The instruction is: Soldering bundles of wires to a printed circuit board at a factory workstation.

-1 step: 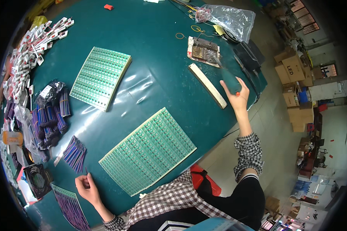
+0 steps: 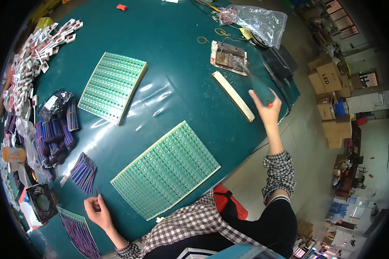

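Green sheeting covered the table (image 2: 168, 43), on which things were ranged as follows. At far left lay one orange jar (image 2: 14, 154), a heap of white plugs (image 2: 44, 67) too many to count, one black fan (image 2: 42, 203) and several tied wire bundles (image 2: 52, 134), overlapping too much for an exact count. Next came one wired board (image 2: 78, 231), its purple wires in a row, and one spread of loose wires (image 2: 84, 172). Just below this spread, the left hand (image 2: 98, 212) had thumb and forefinger pressed together on one thin dark wire (image 2: 97, 190). Two groups of green circuit boards followed: an upper stack (image 2: 112, 86) and a lower panel (image 2: 166, 170) nearer the person. To their right were two yellow loops (image 2: 222, 32), one stained tray (image 2: 222, 66), one pale bar (image 2: 233, 96) and one clear bag (image 2: 263, 23). At the right, the right hand (image 2: 269, 113) had thumb and fingers arched apart beside a blur; what it gripped, if anything, could not be told. Compared with the preceding picture, only this hand had shifted, slightly rightward; boards and wires lay unaltered, so the work upon them showed no visible advance.
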{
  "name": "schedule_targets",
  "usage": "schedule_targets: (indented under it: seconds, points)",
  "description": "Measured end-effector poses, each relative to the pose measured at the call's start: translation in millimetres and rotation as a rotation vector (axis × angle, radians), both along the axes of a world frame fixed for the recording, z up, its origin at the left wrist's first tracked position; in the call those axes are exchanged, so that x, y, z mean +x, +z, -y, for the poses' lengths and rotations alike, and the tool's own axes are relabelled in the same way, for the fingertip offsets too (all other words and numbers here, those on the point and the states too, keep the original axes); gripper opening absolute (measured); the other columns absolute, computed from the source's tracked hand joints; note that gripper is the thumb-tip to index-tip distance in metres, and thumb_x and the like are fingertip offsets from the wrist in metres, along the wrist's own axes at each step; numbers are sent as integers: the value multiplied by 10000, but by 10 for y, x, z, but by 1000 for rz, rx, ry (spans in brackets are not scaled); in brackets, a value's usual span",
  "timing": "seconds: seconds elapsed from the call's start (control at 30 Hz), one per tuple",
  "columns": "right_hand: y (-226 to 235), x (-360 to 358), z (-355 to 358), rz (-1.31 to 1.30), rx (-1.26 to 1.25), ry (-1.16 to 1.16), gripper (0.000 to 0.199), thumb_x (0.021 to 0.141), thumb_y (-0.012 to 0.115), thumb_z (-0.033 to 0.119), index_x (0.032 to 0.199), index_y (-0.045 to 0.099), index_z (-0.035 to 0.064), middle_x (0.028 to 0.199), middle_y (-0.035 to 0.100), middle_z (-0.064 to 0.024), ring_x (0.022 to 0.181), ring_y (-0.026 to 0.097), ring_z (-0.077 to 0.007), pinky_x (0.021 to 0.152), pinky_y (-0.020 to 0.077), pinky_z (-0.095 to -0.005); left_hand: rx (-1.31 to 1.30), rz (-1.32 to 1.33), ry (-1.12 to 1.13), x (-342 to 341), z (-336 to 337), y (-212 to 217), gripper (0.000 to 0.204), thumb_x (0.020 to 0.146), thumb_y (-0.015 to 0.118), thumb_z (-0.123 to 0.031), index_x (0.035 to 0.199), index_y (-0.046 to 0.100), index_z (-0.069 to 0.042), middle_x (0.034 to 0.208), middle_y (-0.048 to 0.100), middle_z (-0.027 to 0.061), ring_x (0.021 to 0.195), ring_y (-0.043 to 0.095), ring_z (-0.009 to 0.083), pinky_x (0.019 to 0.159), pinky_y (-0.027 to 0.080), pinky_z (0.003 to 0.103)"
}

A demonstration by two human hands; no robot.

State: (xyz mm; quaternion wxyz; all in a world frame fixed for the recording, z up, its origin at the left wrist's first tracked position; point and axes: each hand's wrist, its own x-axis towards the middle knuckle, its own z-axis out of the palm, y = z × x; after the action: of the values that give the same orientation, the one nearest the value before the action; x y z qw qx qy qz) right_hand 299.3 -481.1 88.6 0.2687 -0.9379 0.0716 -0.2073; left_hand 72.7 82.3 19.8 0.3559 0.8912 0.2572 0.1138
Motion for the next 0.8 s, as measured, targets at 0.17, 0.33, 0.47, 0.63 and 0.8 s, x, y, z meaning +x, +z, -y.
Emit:
schedule_targets:
  seconds: [0.17, 0.33, 0.47, 0.63, 0.8]
  points:
    - [195, 109, 21, -13, 641, -93, 315, 847, 796, 185, 1072, 711, -20, 907, 701, -80, 744, 687, -167, 621, 594, -297, 15, -2, -14, 8, -16, 46, 185, 910, 710, -77, 813, 556, -45, 718, 448, -38, 591, 354, 39, 528, 284, 208]
    - [267, 192, 41, -128, 549, -181, 294, 840, 807, 196, 1012, 719, -25, 876, 702, -81, 714, 677, -153, 615, 595, -295, -54, -55, -4, 4, -19, 104, 191, 917, 703, -79, 810, 550, -40, 723, 445, -35, 591, 352, 39, 528, 281, 208]
    - [352, 76, -11, -174, 420, -259, 269, 832, 812, 179, 983, 723, -24, 890, 707, -90, 722, 686, -156, 609, 594, -297, -19, -35, -7, 2, -14, 123, 190, 918, 701, -76, 809, 550, -40, 723, 444, -35, 594, 353, 38, 528, 277, 207]
    - [611, -258, -57, -65, 786, -226, 296, 893, 745, 185, 1077, 683, -38, 901, 705, -107, 799, 721, -212, 608, 602, -321, -71, -14, -27, 19, 4, 133, 181, 915, 701, -71, 812, 555, -41, 724, 446, -35, 601, 350, 41, 534, 271, 210]
    - [862, -675, -36, -126, 1470, -14, 304, 1008, 583, 249, 1108, 607, -37, 904, 685, -109, 894, 723, -265, 622, 652, -323, -37, 12, -42, 25, 19, 154, 172, 913, 695, -60, 813, 557, -42, 724, 449, -30, 601, 347, 53, 550, 277, 218]
